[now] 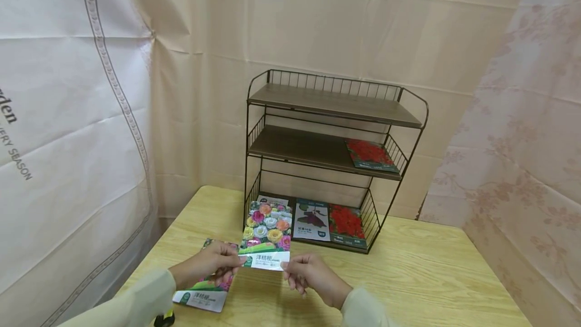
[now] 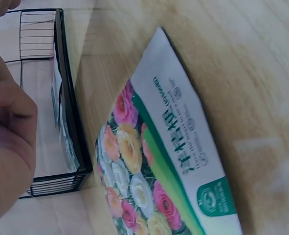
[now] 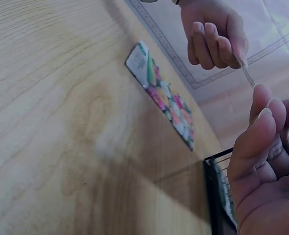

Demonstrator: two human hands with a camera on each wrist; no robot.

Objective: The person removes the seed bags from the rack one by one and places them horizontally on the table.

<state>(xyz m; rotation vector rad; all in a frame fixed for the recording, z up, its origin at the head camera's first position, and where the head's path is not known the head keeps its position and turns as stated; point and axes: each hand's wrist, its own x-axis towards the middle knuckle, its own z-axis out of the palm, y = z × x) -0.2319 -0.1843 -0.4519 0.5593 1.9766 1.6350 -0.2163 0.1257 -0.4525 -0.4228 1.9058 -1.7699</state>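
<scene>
Head view: the left hand (image 1: 212, 263) and right hand (image 1: 316, 275) each pinch a lower corner of the packet (image 1: 268, 233), probably keeping it flat and readable.

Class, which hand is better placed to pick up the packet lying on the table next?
Likely the left hand: it is nearer the lying packet than the right hand, though both pinch the raised packet.

Place: curtained-off corner, exact kind unclear | lettered drape (image 1: 59, 115), beige drape (image 1: 317, 24), floral drape (image 1: 522, 130) hang around | wood-grain worktop (image 1: 431, 271) carries three-tier wire-sided rack (image 1: 331, 102)
</scene>
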